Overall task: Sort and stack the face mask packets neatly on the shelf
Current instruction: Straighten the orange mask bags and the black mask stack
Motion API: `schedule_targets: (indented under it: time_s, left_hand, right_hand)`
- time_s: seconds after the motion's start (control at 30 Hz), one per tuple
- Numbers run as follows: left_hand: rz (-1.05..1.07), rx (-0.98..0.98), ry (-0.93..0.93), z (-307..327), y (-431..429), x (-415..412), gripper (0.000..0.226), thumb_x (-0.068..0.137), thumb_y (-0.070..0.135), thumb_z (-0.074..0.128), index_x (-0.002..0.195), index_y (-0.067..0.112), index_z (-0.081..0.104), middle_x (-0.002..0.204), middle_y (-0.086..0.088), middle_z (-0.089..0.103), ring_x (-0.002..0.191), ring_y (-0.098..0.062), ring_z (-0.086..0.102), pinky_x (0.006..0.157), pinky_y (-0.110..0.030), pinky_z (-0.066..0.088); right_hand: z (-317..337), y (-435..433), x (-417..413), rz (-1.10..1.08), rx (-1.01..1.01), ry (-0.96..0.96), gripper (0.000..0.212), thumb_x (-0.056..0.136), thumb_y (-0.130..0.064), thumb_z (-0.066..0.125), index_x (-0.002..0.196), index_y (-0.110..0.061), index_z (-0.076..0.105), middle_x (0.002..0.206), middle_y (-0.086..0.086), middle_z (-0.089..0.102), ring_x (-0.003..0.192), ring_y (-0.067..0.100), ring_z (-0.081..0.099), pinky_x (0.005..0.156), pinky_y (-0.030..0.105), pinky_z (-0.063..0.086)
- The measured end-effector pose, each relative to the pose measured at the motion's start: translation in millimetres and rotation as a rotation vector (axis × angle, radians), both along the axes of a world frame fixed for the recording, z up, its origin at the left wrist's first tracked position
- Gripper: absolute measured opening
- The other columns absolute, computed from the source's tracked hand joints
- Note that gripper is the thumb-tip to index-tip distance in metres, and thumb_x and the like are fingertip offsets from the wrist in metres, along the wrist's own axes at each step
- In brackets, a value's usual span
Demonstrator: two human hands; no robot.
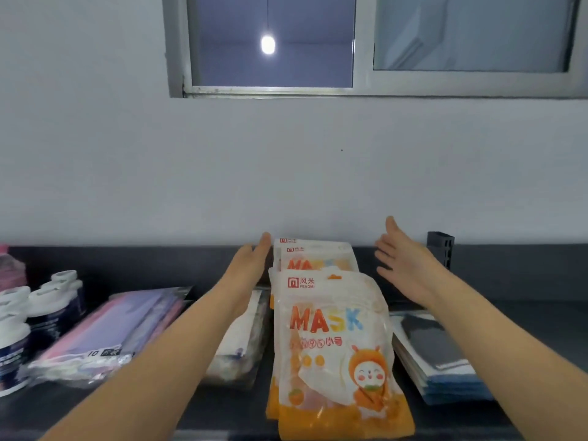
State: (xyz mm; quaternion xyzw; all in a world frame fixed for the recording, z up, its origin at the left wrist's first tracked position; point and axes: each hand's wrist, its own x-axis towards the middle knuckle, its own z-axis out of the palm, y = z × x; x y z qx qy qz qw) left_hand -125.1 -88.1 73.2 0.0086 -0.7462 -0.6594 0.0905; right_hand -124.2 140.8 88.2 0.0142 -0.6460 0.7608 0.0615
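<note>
Orange and white packets printed MASK lie in the middle of the dark shelf (pixel 525 316): a front stack (pixel 334 348) near me and a rear stack (pixel 313 257) against the wall. My left hand (pixel 251 265) lies with straight fingers against the left side of the rear stack. My right hand (pixel 402 259) hovers open to the right of that stack, fingers spread, touching nothing. A pile of purple and pink mask packets (pixel 117 326) lies at the left, white packets (pixel 241 338) sit under my left forearm, and a stack of dark and blue packets (pixel 439 358) lies at the right.
White-capped bottles with dark labels (pixel 35 316) stand at the far left, with a pink item (pixel 9 268) behind them. A dark shelf bracket (pixel 440 248) rises at the back right. A grey wall and a window are behind the shelf.
</note>
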Motion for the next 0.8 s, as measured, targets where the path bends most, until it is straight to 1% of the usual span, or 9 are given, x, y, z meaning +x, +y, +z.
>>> schedule_targets:
  time_s: [0.23,0.33,0.43,0.5,0.57,0.6,0.67,0.73,0.8]
  left_hand:
    - [-0.098,0.088,-0.195,-6.5,1.0,-56.9,0.081,0.089,0.068,0.025,0.149,0.013,0.021,0.157,-0.007,0.020,0.145,-0.027,0.015,0.118,-0.047,0.014]
    - [-0.213,0.081,-0.232,-13.1,2.5,-63.4,0.062,0.091,0.063,0.027,0.131,0.020,0.048,0.139,-0.010,0.050,0.134,-0.030,0.041,0.114,-0.048,0.026]
    - [-0.327,0.055,-0.262,-16.6,4.5,-63.3,0.061,0.092,0.061,0.030,0.115,0.017,0.065,0.102,-0.007,0.073,0.097,-0.025,0.069,0.091,-0.040,0.053]
    - [-0.361,0.033,-0.256,-17.8,5.2,-66.2,0.060,0.093,0.060,0.031,0.115,0.016,0.064,0.098,-0.006,0.074,0.088,-0.022,0.072,0.076,-0.032,0.058]
    - [-0.366,-0.010,-0.254,-16.4,6.2,-67.0,0.061,0.093,0.061,0.030,0.115,0.016,0.065,0.098,-0.006,0.074,0.088,-0.021,0.072,0.074,-0.031,0.058]
    - [-0.358,-0.037,-0.243,-15.2,6.6,-65.6,0.062,0.092,0.061,0.030,0.115,0.016,0.065,0.098,-0.005,0.075,0.088,-0.021,0.072,0.076,-0.032,0.058]
    - [-0.311,-0.092,-0.214,-13.1,5.8,-63.1,0.062,0.092,0.062,0.029,0.115,0.018,0.066,0.096,-0.003,0.074,0.090,-0.021,0.071,0.090,-0.038,0.053]
    - [-0.275,-0.149,-0.176,-11.1,3.7,-62.6,0.059,0.093,0.061,0.029,0.115,0.020,0.065,0.102,0.000,0.073,0.100,-0.021,0.066,0.105,-0.046,0.040]
    - [-0.260,-0.175,-0.145,-6.0,0.9,-58.9,0.054,0.094,0.059,0.030,0.119,0.022,0.062,0.111,0.001,0.069,0.109,-0.021,0.061,0.109,-0.049,0.035]
  right_hand:
    - [-1.7,-1.2,-62.2,0.050,-0.011,-0.157,0.094,0.085,-0.072,0.030,0.150,-0.008,0.010,0.158,0.006,0.014,0.146,0.021,0.013,0.119,0.044,0.012]
    - [-10.1,-3.2,-72.2,0.066,-0.020,-0.233,0.098,0.082,-0.075,0.031,0.150,-0.009,0.007,0.158,0.008,0.010,0.146,0.024,0.010,0.118,0.047,0.013]
    - [-12.7,-5.5,-73.2,0.099,-0.069,-0.285,0.101,0.080,-0.075,0.035,0.150,-0.006,0.010,0.155,0.012,0.021,0.140,0.029,0.029,0.106,0.050,0.034]
    - [-11.3,-7.8,-71.0,0.128,-0.062,-0.289,0.102,0.079,-0.076,0.034,0.149,-0.004,0.015,0.148,0.014,0.037,0.126,0.032,0.048,0.085,0.048,0.048]
    - [-9.8,-10.2,-68.7,0.158,-0.022,-0.288,0.102,0.079,-0.077,0.033,0.147,-0.002,0.020,0.139,0.014,0.048,0.111,0.031,0.057,0.076,0.045,0.050]
    - [-9.9,-10.4,-68.4,0.164,-0.009,-0.288,0.103,0.078,-0.077,0.033,0.146,-0.001,0.021,0.136,0.014,0.050,0.108,0.031,0.059,0.078,0.046,0.050]
    - [-10.6,-7.8,-69.9,0.152,0.016,-0.278,0.104,0.078,-0.077,0.034,0.148,-0.002,0.016,0.146,0.013,0.039,0.125,0.030,0.048,0.096,0.048,0.044]
    - [-9.7,-4.2,-70.4,0.115,0.079,-0.250,0.104,0.077,-0.078,0.033,0.150,-0.008,0.008,0.157,0.009,0.017,0.143,0.025,0.021,0.116,0.048,0.021]
    - [-5.9,-2.3,-66.8,0.087,0.146,-0.209,0.102,0.078,-0.078,0.032,0.151,-0.011,0.008,0.158,0.006,0.012,0.146,0.022,0.011,0.118,0.046,0.010]
